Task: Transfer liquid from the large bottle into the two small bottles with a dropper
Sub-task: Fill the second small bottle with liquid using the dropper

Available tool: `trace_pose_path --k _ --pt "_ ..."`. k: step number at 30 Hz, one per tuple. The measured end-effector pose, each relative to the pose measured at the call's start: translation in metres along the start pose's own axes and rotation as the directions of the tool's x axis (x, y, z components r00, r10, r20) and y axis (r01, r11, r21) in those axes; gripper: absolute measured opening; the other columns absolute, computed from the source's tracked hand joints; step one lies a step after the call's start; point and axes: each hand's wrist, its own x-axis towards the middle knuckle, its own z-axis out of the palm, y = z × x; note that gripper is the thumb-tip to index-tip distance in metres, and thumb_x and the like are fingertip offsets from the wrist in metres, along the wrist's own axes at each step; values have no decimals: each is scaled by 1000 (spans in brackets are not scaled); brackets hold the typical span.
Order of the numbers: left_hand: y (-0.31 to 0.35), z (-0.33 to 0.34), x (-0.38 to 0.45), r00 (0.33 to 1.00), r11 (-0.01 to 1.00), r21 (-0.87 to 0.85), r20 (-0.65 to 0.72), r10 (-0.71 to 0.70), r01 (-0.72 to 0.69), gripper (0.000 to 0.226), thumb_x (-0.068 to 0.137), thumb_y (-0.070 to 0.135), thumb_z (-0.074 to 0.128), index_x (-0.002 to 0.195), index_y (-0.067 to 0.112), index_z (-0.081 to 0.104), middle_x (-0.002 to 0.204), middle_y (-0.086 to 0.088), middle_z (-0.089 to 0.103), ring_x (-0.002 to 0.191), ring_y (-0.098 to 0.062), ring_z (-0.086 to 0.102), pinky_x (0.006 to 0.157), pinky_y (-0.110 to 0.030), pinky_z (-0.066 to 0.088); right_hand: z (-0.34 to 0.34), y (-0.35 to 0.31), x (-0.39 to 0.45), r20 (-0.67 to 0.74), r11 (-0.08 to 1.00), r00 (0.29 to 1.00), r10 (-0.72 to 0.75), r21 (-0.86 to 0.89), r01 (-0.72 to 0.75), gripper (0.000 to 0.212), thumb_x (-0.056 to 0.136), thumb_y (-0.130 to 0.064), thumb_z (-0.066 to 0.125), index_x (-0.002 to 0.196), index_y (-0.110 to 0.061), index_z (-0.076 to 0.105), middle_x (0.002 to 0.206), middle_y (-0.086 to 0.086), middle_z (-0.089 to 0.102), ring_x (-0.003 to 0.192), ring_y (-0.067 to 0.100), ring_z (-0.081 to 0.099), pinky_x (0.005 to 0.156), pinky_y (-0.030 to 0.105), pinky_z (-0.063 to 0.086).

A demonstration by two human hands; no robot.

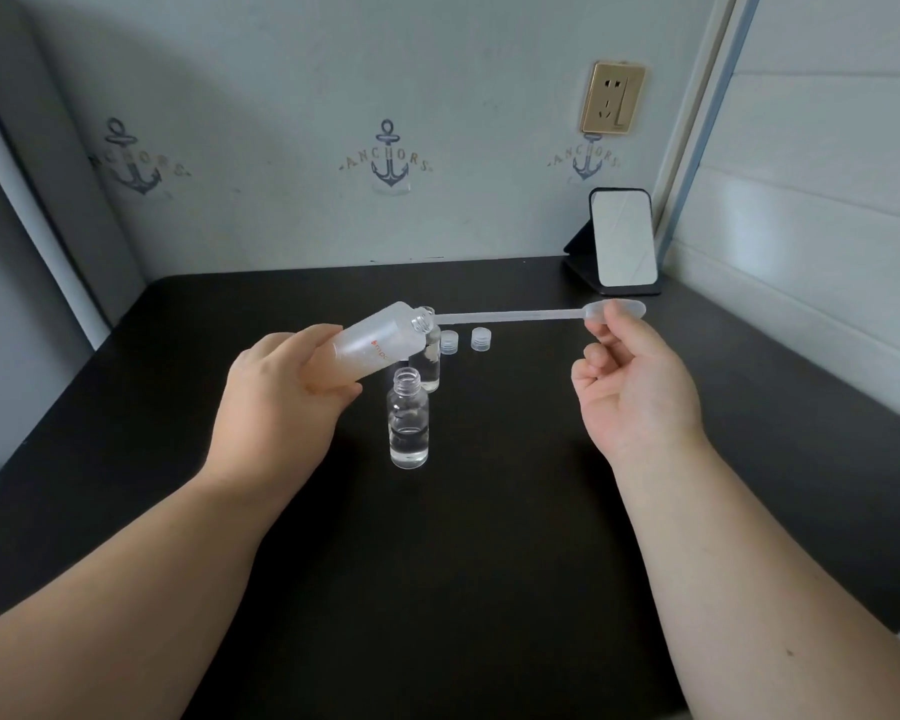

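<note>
The left hand (276, 392) grips the base of the large bottle (380, 340), fingers curled round it. The bottle is frosted, carries orange lettering, and is tilted steeply with its open neck pointing up and to the right, raised above the surface (489, 537).

The right hand (630, 387) pinches the bulb of the dropper (520, 316) between thumb and forefinger; the remaining fingers are loosely curled. The dropper lies almost level, its thin tip at the mouth of the large bottle. Whether the tip sits inside the neck cannot be told.

Two small clear bottles stand upright and uncapped on the dark surface below the large bottle. The near small bottle (408, 423) holds clear liquid in its lower part. The far small bottle (430, 363) stands just behind it, partly hidden by the large bottle, and also shows liquid.

Two small white caps (481, 338) lie side by side on the surface, just right of the far small bottle.

A small mirror (625, 239) on a dark stand sits at the back right corner of the surface. A gold wall socket (613, 98) is mounted above it, and anchor decals (387, 158) mark the rear wall.
</note>
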Motion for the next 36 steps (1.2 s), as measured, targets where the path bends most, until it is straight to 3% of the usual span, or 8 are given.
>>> trace_pose_path --k 5,10,16,19,29,36 --pt "0 5 0 999 998 32 21 50 -50 50 80 17 82 126 29 66 112 9 60 110 -26 54 93 -38 44 5 2 -4 139 996 990 -30 -82 41 10 84 -8 74 77 -14 79 87 2 73 65 6 59 60 16 46" --pt "1 7 2 991 991 60 67 114 -118 43 81 19 80 121 28 68 108 5 62 105 -29 56 91 -46 48 13 10 -13 269 966 963 -23 -242 90 14 84 -4 74 78 -14 80 88 7 76 71 10 63 67 20 51" --pt "1 10 1 986 984 77 54 155 -159 43 82 20 81 122 27 69 108 8 59 107 -29 54 92 -41 46 20 19 -19 301 900 953 -16 -411 145 7 80 -9 77 79 -15 81 81 8 73 64 14 62 74 30 48" --pt "1 11 0 986 983 81 44 160 -163 44 81 21 82 122 29 68 107 13 54 109 -27 52 90 -34 40 22 23 -21 313 873 950 -15 -459 165 10 86 -5 75 83 -13 80 81 8 74 66 16 66 68 25 50" --pt "-2 14 0 990 987 74 30 141 -142 50 81 20 83 128 27 68 109 15 51 114 -28 50 90 -31 36 24 25 -24 356 866 934 42 -479 144 13 91 -12 73 83 -20 80 93 7 78 71 18 69 70 26 50" --pt "-2 14 0 991 988 77 28 134 -136 51 81 20 84 129 26 68 116 4 61 114 -29 51 91 -32 37 24 22 -24 323 872 945 47 -475 119 8 92 -13 72 88 -14 78 96 7 78 69 18 69 69 27 49"
